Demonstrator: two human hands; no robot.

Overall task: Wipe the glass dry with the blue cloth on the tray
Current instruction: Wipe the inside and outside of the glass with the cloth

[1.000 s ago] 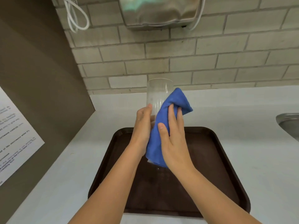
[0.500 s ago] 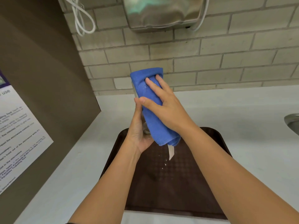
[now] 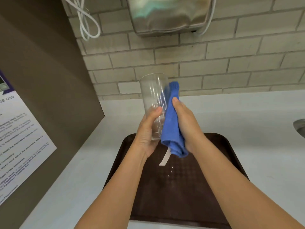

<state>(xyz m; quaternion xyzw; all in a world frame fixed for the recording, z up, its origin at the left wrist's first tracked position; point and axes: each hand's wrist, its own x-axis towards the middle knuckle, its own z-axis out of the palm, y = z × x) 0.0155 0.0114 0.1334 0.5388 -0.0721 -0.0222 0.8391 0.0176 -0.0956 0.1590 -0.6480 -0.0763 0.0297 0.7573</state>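
A tall clear glass [image 3: 152, 95] is held upright above the far end of the dark brown tray [image 3: 229, 149]. My left hand [image 3: 146, 133] grips its lower part from the left. My right hand [image 3: 186, 123] presses the folded blue cloth [image 3: 171, 126] against the glass's right side, thumb on top of the cloth. The cloth's white label [image 3: 165, 157] hangs below it. Small water drops lie on the tray under the cloth.
The tray sits on a white counter [image 3: 247, 116] against a brick wall. A steel dispenser [image 3: 168, 14] hangs on the wall above, with a white cable [image 3: 87, 20] to its left. A brown side panel with a printed notice [image 3: 18, 136] stands left. A sink rim [image 3: 299, 128] shows at right.
My right hand has slid the cloth from over the top of the glass down to its right side, which uncovers the glass. The view has shifted slightly.
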